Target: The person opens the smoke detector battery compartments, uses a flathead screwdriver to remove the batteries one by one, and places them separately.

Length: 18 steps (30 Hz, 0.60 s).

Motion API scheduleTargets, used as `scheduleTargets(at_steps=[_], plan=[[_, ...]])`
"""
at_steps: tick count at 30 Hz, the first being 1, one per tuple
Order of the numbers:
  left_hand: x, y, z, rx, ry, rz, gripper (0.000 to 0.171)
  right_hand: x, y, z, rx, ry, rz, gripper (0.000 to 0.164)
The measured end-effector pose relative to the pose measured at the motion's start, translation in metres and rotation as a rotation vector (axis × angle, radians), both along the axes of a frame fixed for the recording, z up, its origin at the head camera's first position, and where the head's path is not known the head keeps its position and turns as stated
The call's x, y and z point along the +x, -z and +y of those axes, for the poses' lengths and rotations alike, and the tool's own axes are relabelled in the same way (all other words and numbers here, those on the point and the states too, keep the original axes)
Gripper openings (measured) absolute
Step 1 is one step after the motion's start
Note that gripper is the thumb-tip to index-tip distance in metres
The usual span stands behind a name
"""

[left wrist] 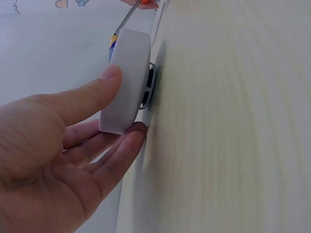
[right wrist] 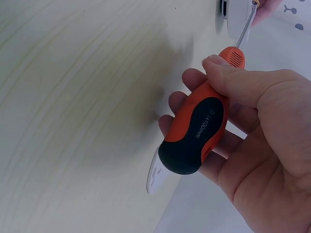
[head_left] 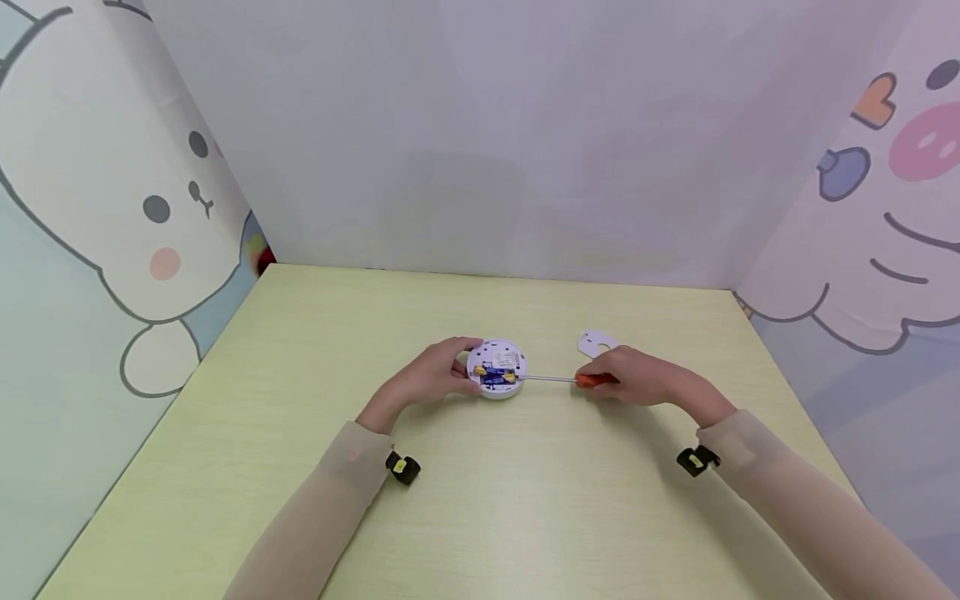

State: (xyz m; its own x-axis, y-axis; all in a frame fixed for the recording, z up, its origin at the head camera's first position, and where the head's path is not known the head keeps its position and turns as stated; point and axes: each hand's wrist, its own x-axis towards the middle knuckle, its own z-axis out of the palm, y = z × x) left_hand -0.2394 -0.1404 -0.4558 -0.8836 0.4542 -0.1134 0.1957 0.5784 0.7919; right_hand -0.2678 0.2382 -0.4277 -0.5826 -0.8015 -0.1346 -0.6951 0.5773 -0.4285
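Note:
A round white smoke detector (head_left: 497, 347) is held with its back facing up, showing blue-and-gold batteries (head_left: 498, 377) in their compartment. My left hand (head_left: 429, 372) grips its left rim, thumb on the side wall and fingers beneath in the left wrist view. There its dark vented underside (left wrist: 148, 87) sits close over the table. My right hand (head_left: 637, 377) holds a screwdriver (right wrist: 194, 128) by its orange-and-black handle. The metal shaft (head_left: 550, 378) points left, with its tip at the right end of the batteries.
A flat white plate (head_left: 592, 342) with a hole lies on the table just behind my right hand. The light wood table (head_left: 480, 517) meets a pale wall (head_left: 480, 167) at the back, and cartoon-printed panels stand on both sides.

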Motion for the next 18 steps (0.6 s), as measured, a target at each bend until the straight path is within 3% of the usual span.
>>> scheduleTargets(at_steps=[10, 18], plan=[[0.000, -0.002, 0.002, 0.003, 0.004, -0.011, 0.083, 0.001, -0.014, 0.016, 0.018, 0.046, 0.047, 0.013], [0.000, 0.000, 0.000, -0.003, 0.000, 0.000, 0.084, -0.005, -0.033, 0.031, -0.012, 0.184, 0.127, 0.026]])
